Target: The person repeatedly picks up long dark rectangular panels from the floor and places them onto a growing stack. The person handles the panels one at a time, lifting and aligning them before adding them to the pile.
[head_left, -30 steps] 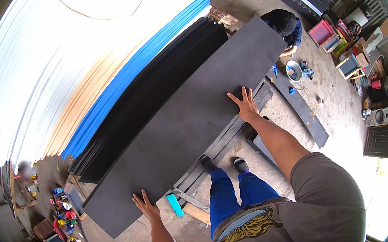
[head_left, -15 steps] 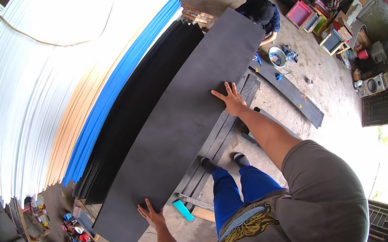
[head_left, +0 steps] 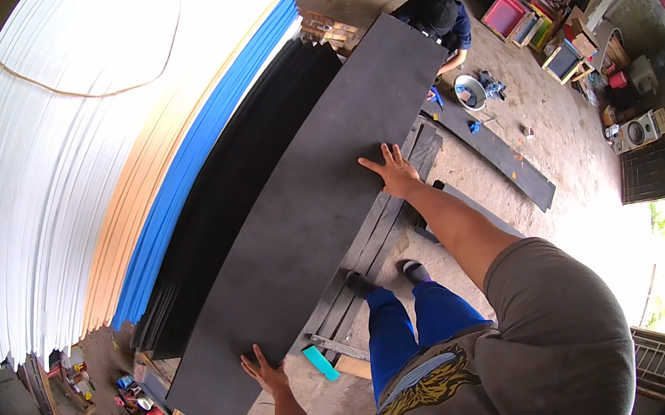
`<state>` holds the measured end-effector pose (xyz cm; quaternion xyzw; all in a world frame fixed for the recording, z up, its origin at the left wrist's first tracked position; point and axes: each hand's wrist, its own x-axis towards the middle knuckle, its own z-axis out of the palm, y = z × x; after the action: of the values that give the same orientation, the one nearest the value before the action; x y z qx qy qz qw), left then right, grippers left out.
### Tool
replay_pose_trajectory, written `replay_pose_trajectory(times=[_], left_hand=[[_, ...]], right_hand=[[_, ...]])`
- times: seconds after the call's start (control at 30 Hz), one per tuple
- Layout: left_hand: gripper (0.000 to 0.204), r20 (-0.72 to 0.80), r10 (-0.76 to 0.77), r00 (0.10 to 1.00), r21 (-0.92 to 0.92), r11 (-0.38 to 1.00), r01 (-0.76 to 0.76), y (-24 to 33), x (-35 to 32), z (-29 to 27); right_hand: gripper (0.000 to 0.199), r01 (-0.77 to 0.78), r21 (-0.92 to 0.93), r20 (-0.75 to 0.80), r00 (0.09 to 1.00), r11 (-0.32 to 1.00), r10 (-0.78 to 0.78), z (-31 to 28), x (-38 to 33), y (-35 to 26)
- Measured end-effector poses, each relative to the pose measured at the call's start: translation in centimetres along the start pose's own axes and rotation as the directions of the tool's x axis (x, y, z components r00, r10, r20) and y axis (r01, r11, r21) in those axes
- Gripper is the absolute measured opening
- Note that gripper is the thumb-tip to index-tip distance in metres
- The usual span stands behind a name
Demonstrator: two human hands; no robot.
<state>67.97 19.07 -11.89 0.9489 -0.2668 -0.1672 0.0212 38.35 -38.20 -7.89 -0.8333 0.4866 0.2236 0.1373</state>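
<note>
Our dark sheet (head_left: 301,220) has swung further along the bench (head_left: 371,244); left hand (head_left: 265,373) and right hand (head_left: 393,173) press flat, fingers spread, beside stacked black panels (head_left: 238,195); another person (head_left: 438,17) crouches beyond.

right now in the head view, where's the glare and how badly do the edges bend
Head view: the white sheets at upper left are blown out, and daylight at the lower right washes the floor pale. Fisheye curves the long dark panel and the blue sheets toward the rim, and a black ring masks the corners. The left hand and right hand, flat on the panel, look sharp.
</note>
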Motion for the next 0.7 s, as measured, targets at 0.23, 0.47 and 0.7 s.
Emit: replay_pose_trajectory(times=[0.23, 0.47, 0.7], left_hand=[[0.12, -0.012, 0.02, 1.0, -0.006, 1.0, -0.02, 0.2, 0.0, -0.1], [0.122, 0.003, -0.013, 1.0, 0.008, 1.0, 0.013, 0.2, 0.2, 0.4], [0.132, 0.199, -0.186, 0.962, -0.015, 0.981, 0.193, 3.9, 1.9, -0.7]], right_hand=[[0.111, 0.011, -0.011, -0.003, 1.0, 1.0, -0.011, 0.7, 0.3, 0.5], [0.121, 0.022, -0.002, 0.031, 0.999, 1.0, -0.022, 0.3, 0.6, 0.4], [0.135, 0.042, -0.069, 0.121, 0.992, 0.997, -0.033, 0.3, 0.2, -0.7]])
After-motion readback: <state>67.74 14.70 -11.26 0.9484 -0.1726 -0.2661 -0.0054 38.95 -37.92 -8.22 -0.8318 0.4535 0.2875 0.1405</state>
